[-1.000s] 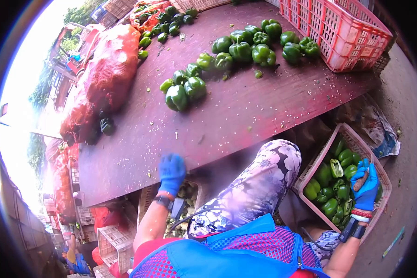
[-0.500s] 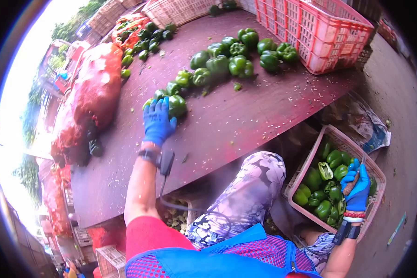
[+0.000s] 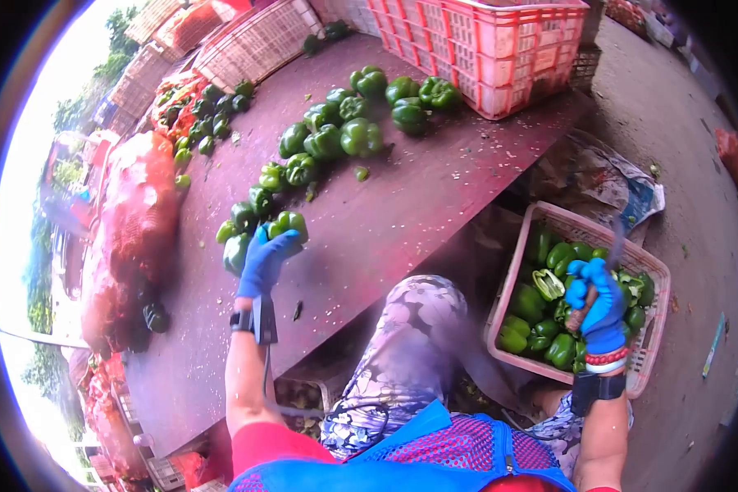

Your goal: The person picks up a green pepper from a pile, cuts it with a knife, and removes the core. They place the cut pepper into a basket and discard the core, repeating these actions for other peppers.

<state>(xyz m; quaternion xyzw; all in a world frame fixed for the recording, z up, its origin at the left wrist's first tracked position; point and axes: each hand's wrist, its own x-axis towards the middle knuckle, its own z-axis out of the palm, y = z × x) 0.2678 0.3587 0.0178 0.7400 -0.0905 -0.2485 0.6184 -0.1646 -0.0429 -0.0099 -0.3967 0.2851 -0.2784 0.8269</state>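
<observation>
While the left hand (image 3: 264, 256) stretches forward over the bench (image 3: 402, 205), its fingers close around a green pepper (image 3: 289, 223) at the near end of the row. Judged from this, pick-up is underway; lifting comes next. The right hand (image 3: 600, 305), raised above the basket (image 3: 584, 225), grips a knife (image 3: 611, 246).

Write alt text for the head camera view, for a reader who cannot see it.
A person's blue-gloved left hand grips a green pepper on a dark red table strewn with peppers. The gloved right hand holds a knife over a pink basket of peppers beside their knee.
</observation>
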